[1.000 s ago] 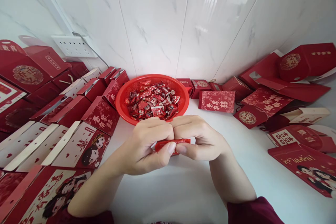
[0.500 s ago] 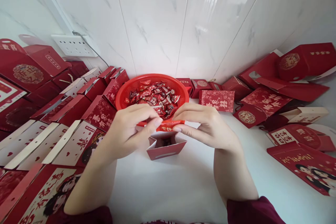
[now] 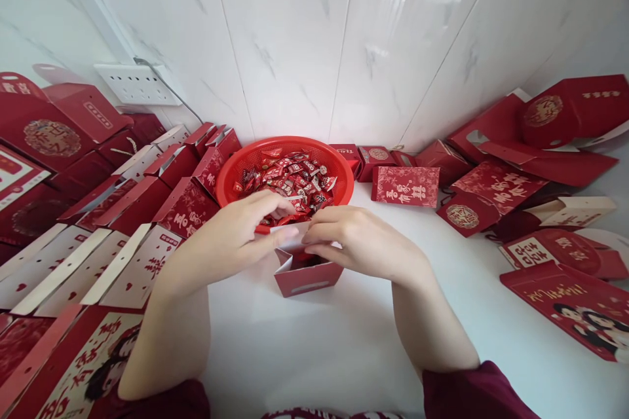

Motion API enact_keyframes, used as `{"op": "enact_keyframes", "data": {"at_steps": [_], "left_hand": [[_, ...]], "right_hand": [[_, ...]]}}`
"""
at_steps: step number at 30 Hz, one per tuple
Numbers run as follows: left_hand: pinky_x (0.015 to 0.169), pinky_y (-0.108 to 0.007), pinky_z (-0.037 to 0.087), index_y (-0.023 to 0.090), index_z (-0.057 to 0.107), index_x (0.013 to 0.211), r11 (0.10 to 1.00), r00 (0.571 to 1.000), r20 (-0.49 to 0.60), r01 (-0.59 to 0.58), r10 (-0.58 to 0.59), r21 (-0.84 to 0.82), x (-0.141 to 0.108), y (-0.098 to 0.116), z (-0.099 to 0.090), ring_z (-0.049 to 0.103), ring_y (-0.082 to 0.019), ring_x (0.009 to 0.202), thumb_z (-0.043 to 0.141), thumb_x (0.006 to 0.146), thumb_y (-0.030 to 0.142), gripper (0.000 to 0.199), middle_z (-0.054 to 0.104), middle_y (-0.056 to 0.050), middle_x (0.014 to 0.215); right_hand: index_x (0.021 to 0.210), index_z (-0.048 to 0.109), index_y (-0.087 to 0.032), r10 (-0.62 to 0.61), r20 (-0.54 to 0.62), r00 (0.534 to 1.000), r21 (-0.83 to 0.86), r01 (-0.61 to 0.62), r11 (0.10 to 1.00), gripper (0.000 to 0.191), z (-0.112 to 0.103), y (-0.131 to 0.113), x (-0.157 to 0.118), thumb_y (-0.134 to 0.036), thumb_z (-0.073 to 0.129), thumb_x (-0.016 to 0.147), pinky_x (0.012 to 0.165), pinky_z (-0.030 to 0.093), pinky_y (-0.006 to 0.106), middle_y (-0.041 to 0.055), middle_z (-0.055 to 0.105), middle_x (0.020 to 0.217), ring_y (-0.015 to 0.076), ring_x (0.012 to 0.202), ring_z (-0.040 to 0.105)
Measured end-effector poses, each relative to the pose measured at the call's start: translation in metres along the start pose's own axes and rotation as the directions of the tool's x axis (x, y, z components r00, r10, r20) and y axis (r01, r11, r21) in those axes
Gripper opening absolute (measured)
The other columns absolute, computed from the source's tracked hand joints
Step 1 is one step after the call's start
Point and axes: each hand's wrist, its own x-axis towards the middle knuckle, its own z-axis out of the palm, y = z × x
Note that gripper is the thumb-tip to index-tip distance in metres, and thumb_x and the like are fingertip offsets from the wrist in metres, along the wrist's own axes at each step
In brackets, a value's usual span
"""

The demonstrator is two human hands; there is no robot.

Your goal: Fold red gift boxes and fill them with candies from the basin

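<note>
A small red paper gift box (image 3: 308, 280) stands on the white table in front of me, its top flaps up. My right hand (image 3: 361, 242) bends over the box's mouth, with thumb and fingertips dipping into it. Red wrapping of a packet (image 3: 305, 260) shows just beneath these fingertips, mostly inside the box; the grip is partly hidden. My left hand (image 3: 250, 232) hovers at the box's left side, holding nothing, its thumb and fingers apart. Right behind both hands sits a red plastic basket (image 3: 227, 177) heaped with wrapped candies (image 3: 299, 177).
Rows of red and white gift boxes (image 3: 137, 203) line the left side. More boxes (image 3: 405, 186) stand by the tiled wall, and a loose pile of boxes and bags (image 3: 565, 242) covers the right. A power strip (image 3: 137, 84) with a cable is on the wall.
The red packet has gone from between both hands down into the box's mouth. My left hand has let go of it, and my right hand has moved left and lower.
</note>
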Motion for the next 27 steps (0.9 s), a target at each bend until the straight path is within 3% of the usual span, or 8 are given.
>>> {"op": "enact_keyframes", "data": {"at_steps": [4,6,8,11,14,20,27], "left_hand": [[0.083,-0.029,0.047,0.025,0.053,0.129,0.994,0.957,0.281,0.042,-0.068,0.097,0.001,-0.004,0.003,0.062,-0.024,0.104,0.069,0.077,0.059,0.064,0.064,-0.005,0.121],[0.075,-0.028,0.047,0.024,0.056,0.121,0.992,0.929,0.360,0.038,-0.080,0.124,0.003,-0.004,0.005,0.064,-0.025,0.096,0.074,0.071,0.059,0.063,0.067,-0.003,0.112],[0.068,-0.026,0.045,0.024,0.058,0.112,0.989,0.911,0.401,0.043,-0.096,0.139,0.004,-0.003,0.007,0.065,-0.023,0.087,0.071,0.075,0.054,0.049,0.069,-0.001,0.101],[0.062,-0.025,0.042,0.023,0.059,0.103,0.982,0.907,0.402,0.059,-0.128,0.179,0.006,-0.001,0.010,0.065,-0.021,0.078,0.060,0.086,0.043,0.027,0.069,0.000,0.091],[0.065,-0.026,0.044,0.021,0.062,0.100,0.978,0.915,0.387,0.040,-0.119,0.206,0.008,-0.001,0.011,0.066,-0.022,0.081,0.054,0.089,0.035,0.019,0.070,-0.002,0.092],[0.077,-0.028,0.046,0.019,0.071,0.092,0.976,0.920,0.388,-0.031,-0.057,0.216,0.010,-0.006,0.015,0.067,-0.021,0.079,0.047,0.091,0.027,0.025,0.071,-0.005,0.080],[0.066,-0.027,0.045,0.021,0.076,0.091,0.988,0.942,0.336,-0.033,-0.020,0.153,0.012,-0.007,0.023,0.066,-0.020,0.068,0.050,0.091,0.029,0.027,0.072,-0.004,0.073]], "right_hand": [[0.102,0.067,-0.019,0.080,-0.055,0.995,-0.004,-0.080,0.997,0.017,-0.009,0.001,-0.008,-0.024,0.052,0.098,0.076,0.046,0.028,0.0043,0.067,0.099,0.0167,0.088,0.061],[0.108,0.065,-0.019,0.112,-0.077,0.991,0.009,-0.112,0.994,0.017,-0.013,0.003,-0.012,-0.027,0.054,0.098,0.081,0.047,0.030,0.0052,0.066,0.107,0.0183,0.097,0.060],[0.116,0.062,-0.020,0.155,-0.072,0.985,0.029,-0.153,0.988,0.023,-0.015,0.006,-0.015,-0.030,0.057,0.096,0.086,0.047,0.032,0.0060,0.065,0.114,0.0197,0.103,0.060],[0.121,0.060,-0.022,0.223,0.003,0.975,0.057,-0.222,0.973,0.029,-0.016,0.009,-0.017,-0.033,0.059,0.094,0.088,0.048,0.033,0.0047,0.065,0.116,0.0199,0.102,0.061],[0.120,0.061,-0.024,0.235,0.087,0.968,0.085,-0.242,0.967,0.028,-0.016,0.010,-0.018,-0.034,0.058,0.094,0.085,0.048,0.033,0.0025,0.068,0.113,0.0188,0.097,0.063],[0.107,0.063,-0.023,0.211,0.155,0.965,0.095,-0.227,0.969,0.021,-0.013,0.014,-0.017,-0.019,0.063,0.086,0.078,0.046,0.030,0.0012,0.069,0.105,0.0178,0.092,0.062],[0.083,0.053,-0.019,0.231,0.176,0.957,0.054,-0.244,0.968,0.013,-0.006,0.012,-0.011,-0.006,0.050,0.082,0.062,0.037,0.026,-0.0004,0.063,0.082,0.0136,0.071,0.052]]}}
